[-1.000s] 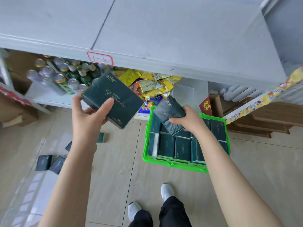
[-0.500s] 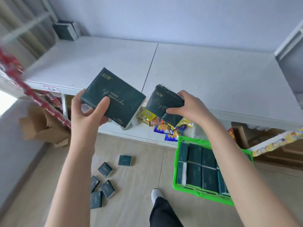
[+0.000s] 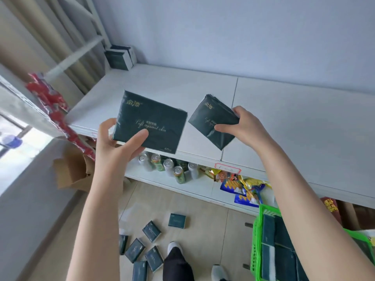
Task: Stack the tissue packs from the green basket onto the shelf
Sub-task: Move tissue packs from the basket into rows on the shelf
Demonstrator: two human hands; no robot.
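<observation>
Left hand (image 3: 113, 147) pinching flat tissue pack (image 3: 150, 118), right hand (image 3: 249, 126) gripping crumpled tissue pack (image 3: 211, 118); we'd lay both squarely by corner stack (image 3: 119, 57) on shelf (image 3: 294, 122).

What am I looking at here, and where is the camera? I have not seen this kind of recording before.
There is no machine here. A person wears a camera on the head, and it looks down at their two bare hands. The left grip holds a dark green tissue pack, and the right grip holds a second pack. Both are held up before the white shelf, where stacked packs stand in the far corner. The green basket at lower right holds more, and loose packs lie on the floor.
</observation>
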